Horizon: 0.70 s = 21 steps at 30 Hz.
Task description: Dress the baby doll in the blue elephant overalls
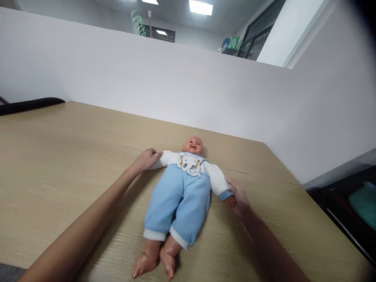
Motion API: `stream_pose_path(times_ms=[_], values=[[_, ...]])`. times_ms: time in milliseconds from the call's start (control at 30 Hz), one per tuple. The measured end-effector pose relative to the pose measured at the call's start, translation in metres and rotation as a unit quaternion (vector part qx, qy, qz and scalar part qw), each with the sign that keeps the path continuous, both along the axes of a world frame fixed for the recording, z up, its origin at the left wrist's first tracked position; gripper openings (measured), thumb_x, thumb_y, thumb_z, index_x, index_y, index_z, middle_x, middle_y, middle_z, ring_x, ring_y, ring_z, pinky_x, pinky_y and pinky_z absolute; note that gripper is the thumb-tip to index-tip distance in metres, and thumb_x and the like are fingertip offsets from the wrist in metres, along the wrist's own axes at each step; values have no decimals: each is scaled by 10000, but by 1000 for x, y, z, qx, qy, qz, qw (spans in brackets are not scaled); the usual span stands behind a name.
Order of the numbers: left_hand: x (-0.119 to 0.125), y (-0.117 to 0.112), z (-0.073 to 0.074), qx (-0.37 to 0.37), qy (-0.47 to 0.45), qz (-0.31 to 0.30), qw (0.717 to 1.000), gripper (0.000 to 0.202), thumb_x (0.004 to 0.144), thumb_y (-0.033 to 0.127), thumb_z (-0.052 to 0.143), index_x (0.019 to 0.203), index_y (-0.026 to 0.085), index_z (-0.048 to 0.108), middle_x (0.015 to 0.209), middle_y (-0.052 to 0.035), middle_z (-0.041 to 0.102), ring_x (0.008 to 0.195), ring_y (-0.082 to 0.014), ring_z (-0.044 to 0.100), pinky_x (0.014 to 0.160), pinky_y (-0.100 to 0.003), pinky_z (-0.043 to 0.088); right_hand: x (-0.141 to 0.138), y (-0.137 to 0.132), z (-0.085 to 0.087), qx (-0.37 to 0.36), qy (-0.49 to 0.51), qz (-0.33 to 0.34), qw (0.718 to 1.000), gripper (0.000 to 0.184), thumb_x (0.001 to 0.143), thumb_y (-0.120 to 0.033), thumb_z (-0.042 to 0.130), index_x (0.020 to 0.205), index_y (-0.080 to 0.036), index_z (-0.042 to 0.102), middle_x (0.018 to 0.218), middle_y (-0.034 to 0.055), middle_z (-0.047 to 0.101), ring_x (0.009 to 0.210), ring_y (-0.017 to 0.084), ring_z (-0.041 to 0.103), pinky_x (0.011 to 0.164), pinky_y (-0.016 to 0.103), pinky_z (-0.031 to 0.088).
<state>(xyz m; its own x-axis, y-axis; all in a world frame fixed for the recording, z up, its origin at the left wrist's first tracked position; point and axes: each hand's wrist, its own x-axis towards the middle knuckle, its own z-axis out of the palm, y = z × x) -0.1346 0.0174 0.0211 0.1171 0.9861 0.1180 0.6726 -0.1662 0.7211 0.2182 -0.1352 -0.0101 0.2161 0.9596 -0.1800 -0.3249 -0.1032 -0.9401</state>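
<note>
A baby doll (182, 192) lies on its back on the wooden table, head away from me and bare feet towards me. It wears a fleecy light-blue and white outfit with an elephant face (190, 164) on the chest. My left hand (147, 159) is closed around the end of the doll's white sleeve on the left side, hiding the doll's hand there. On the other side, my right hand (238, 196) grips the doll's other arm at the blue cuff (225, 195), and the doll's small fingers show beside my palm.
The wooden table (73, 156) reaches back to a white partition wall (147, 86). A black curved edge (32, 105) juts in at the far left. Beyond the right edge stands a dark object with teal cloth (364, 203). A green package (234, 42) shows behind the wall.
</note>
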Motion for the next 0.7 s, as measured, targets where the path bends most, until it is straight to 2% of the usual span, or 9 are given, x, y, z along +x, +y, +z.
stream_pose_path(times_ms=[67,133,200,267,333,433,533,600,700], values=[[3,-9,-3,-41,-29,-14,999,568,897,715,524,848,179,704,945,-214,775,958,-428,707,914,-488,512,-19,-2,-2,-13,2,-4,1000,330,831,-444,754,1042,-190,764,829,76,817,714,239,774,616,317,638],[19,-23,-3,-71,-86,-58,992,632,915,758,481,961,188,750,1013,-173,803,984,-389,726,914,-452,536,-43,-2,-4,-24,4,-14,1000,414,836,-465,778,1158,-208,733,839,48,815,593,193,722,467,273,565],[39,-39,2,-85,-191,-123,970,615,905,743,559,1143,214,763,1213,-134,787,1152,-355,707,1021,-414,523,-65,-1,-3,-28,5,-35,999,552,819,-460,822,1306,-252,666,920,21,822,506,148,654,347,236,444],[53,-52,12,-87,-269,-153,947,592,882,684,667,1262,236,738,1368,-103,728,1316,-347,636,1138,-408,460,-81,0,4,-28,8,-64,998,686,789,-428,863,1407,-291,599,1057,18,822,523,141,650,318,225,400],[59,-63,25,-101,-291,-151,939,581,881,638,707,1295,231,729,1394,-97,713,1352,-367,612,1175,-438,434,-90,-4,17,-26,8,-85,996,737,772,-403,881,1437,-300,579,1186,27,802,654,175,720,380,234,489],[58,-84,46,-119,-295,-139,938,574,907,614,695,1311,207,724,1358,-113,732,1318,-399,631,1174,-488,445,-91,-24,39,-2,1,-97,995,723,781,-388,881,1436,-298,590,1332,28,754,1031,260,773,702,304,672],[56,-125,56,-98,-301,-115,942,604,918,611,687,1394,239,672,1444,-102,678,1394,-396,573,1227,-518,403,-78,-64,53,28,-25,-85,996,732,827,-399,854,1489,-308,555,1423,38,704,1281,326,686,979,431,654],[54,-166,50,-85,-305,-93,944,644,913,604,691,1465,283,612,1529,-82,608,1450,-385,521,1249,-537,388,-62,-102,55,16,-69,-89,993,764,831,-398,852,1519,-297,538,1425,72,699,1301,373,669,1009,513,637],[44,-241,20,-118,-311,-67,941,798,885,552,701,1614,418,405,1561,-55,575,1441,-401,529,1149,-616,501,-36,-166,52,16,-165,-104,981,806,761,-360,912,1492,-367,572,1403,78,703,1327,409,635,1007,537,631]])
